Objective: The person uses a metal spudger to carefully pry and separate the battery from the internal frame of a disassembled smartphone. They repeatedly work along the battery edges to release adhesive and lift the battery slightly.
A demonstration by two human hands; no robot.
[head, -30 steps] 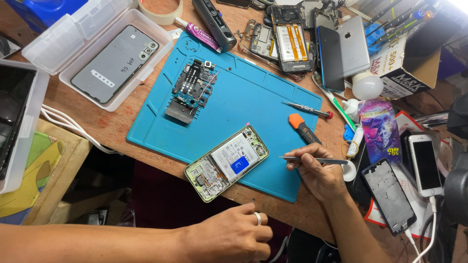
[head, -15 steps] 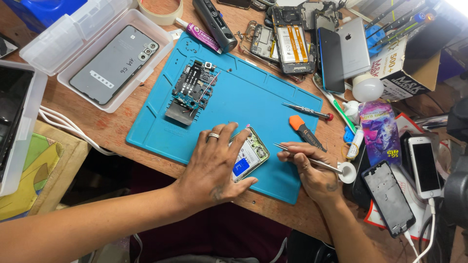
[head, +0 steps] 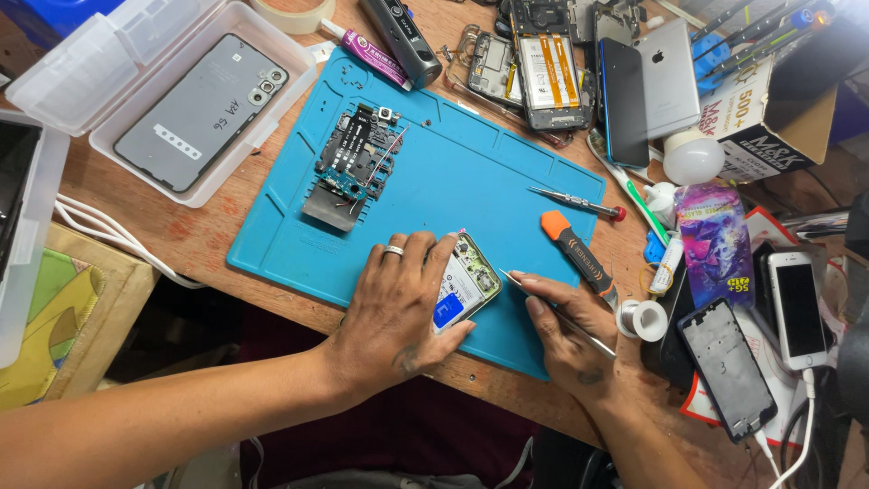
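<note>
**A:** ok so what's going on at the blue mat (head: 471,181)?

**B:** Opened phone (head: 466,281) lies on the mat's near edge, back off, insides showing, with a white and blue label on it. The left hand (head: 398,312) lies flat over the phone's left half, fingers (head: 425,263) spread and pressed down, thumb hooked round its lower end. So it's pinned rather than gripped.

**A:** and the other hand?

**B:** The right hand (head: 566,330) sits just right of the phone, still on the mat. Its fingers are closed round thin metal tweezers (head: 554,312), and the tip touches the phone's right edge, or sits just beside it. Can't tell which from here.

**A:** other stuff on the mat?

**B:** A stripped circuit board assembly (head: 353,167) lies near the mat's far left corner, well apart from the phone. An orange-handled pry tool (head: 575,254) lies just beyond the right hand, and a small red-tipped screwdriver (head: 575,201) lies farther back. Off the mat's left side on the worktop (head: 217,231), a clear plastic tray (head: 118,145) holds a grey phone back cover (head: 199,113). Past the far right corner is a pile of dismantled phones (head: 543,72).
</note>
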